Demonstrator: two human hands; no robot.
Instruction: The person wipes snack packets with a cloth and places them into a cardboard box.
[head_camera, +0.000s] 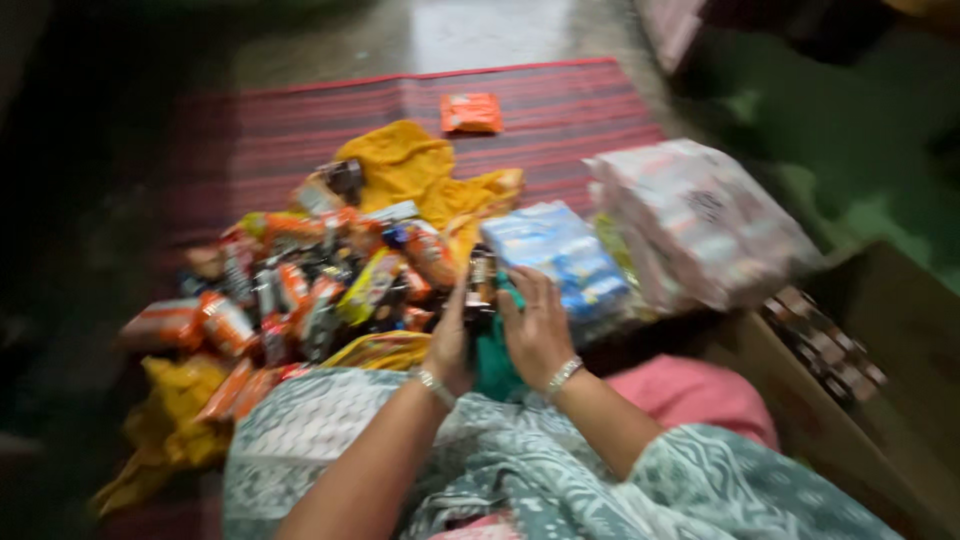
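— Where do the hands stand?
— Both meet at the near edge of the heap (310, 285). The left hand (450, 345) and right hand (535, 330) seem closed together on a small dark packet (481, 283), over something teal (492, 365) in the lap — the blur keeps the grip from being certain.
— And what looks sorted?
— Little. Most orange and dark packets lie mixed on the yellow cloth (415, 170). One orange pack (471, 113) lies apart on the striped mat (560, 110).
— Anything stacked?
— A blue pack (560, 255) and a big pale bundle (700, 220) sit right of the hands, beside a box (880, 330) holding dark items — so, judging by this, most is left.
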